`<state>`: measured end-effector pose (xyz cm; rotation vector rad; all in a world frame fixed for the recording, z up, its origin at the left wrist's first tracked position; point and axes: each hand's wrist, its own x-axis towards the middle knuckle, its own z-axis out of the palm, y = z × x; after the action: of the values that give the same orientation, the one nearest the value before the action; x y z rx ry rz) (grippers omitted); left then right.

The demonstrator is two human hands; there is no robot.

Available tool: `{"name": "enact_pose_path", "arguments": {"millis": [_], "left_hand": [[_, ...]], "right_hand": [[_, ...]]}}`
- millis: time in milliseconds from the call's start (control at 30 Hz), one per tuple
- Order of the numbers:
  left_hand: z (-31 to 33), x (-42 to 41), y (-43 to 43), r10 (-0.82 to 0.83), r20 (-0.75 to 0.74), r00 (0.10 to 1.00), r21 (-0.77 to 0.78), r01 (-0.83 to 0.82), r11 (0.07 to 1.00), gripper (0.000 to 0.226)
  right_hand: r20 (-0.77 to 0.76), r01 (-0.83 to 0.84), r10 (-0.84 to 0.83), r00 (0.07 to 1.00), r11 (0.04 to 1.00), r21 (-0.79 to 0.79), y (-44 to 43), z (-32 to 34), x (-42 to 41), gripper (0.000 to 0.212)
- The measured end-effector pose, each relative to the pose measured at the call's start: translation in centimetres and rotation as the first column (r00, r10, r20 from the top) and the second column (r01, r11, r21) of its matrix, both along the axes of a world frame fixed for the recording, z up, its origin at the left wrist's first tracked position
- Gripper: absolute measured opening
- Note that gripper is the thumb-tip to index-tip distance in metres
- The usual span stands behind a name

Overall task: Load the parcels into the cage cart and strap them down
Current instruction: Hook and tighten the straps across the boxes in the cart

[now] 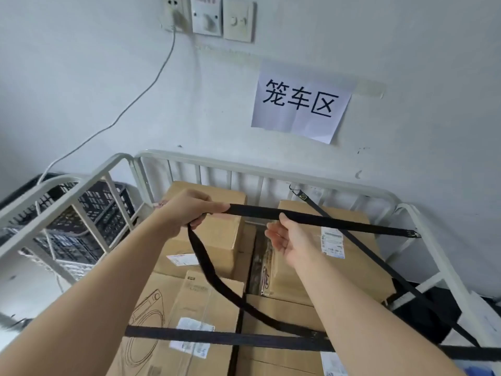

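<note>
The left hand (189, 210) is clenched around a black strap (339, 222) held above the cardboard parcels (217, 234) stacked inside the white cage cart (244, 165). The strap runs taut to a hook (413, 234) on the cart's right rail, and its loose end loops down from the left hand onto the parcels. The right hand (290, 240) has its thumb against the strap and its fingers loosely curled below; I cannot tell if it grips. A second strap (206, 337) crosses the near parcels, and a third (352, 240) runs diagonally from the back rail.
</note>
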<state>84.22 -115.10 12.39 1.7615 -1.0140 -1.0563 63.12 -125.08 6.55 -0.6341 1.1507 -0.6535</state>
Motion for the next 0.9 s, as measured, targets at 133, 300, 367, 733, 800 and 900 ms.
{"name": "enact_pose_path", "arguments": {"millis": [133,300,367,733,800,900], "left_hand": [[1.0,1.1,0.5,0.083,0.123,0.989,-0.010,-0.083,0.997,0.048],[2.1,3.4,1.6,0.117,0.213,0.970,-0.009,-0.118,0.993,0.050],[2.5,4.6,2.5,0.135,0.227,0.964,-0.019,-0.134,0.991,0.053],[5.1,16.0,9.5,0.092,0.153,0.984,-0.054,-0.084,0.995,0.051],[6.1,18.2,10.8,0.078,0.121,0.990,-0.099,-0.066,0.993,0.051],[7.9,21.3,12.4,0.057,0.056,0.997,-0.165,-0.047,0.985,0.054]], "right_hand": [[-0.297,-0.177,0.100,0.950,0.954,-0.244,1.1,1.5,2.6,0.032],[-0.625,-0.530,-0.063,0.778,0.468,-0.707,1.8,2.7,6.3,0.023],[-0.664,-0.652,0.100,0.741,0.345,-0.675,2.4,3.1,8.3,0.028],[-0.703,-0.707,0.150,0.695,0.325,-0.629,5.8,5.1,17.5,0.057],[-0.716,-0.709,0.106,0.690,0.297,-0.639,6.8,5.7,19.5,0.062],[-0.683,-0.681,0.106,0.722,0.280,-0.677,8.7,6.8,23.0,0.064]]}}
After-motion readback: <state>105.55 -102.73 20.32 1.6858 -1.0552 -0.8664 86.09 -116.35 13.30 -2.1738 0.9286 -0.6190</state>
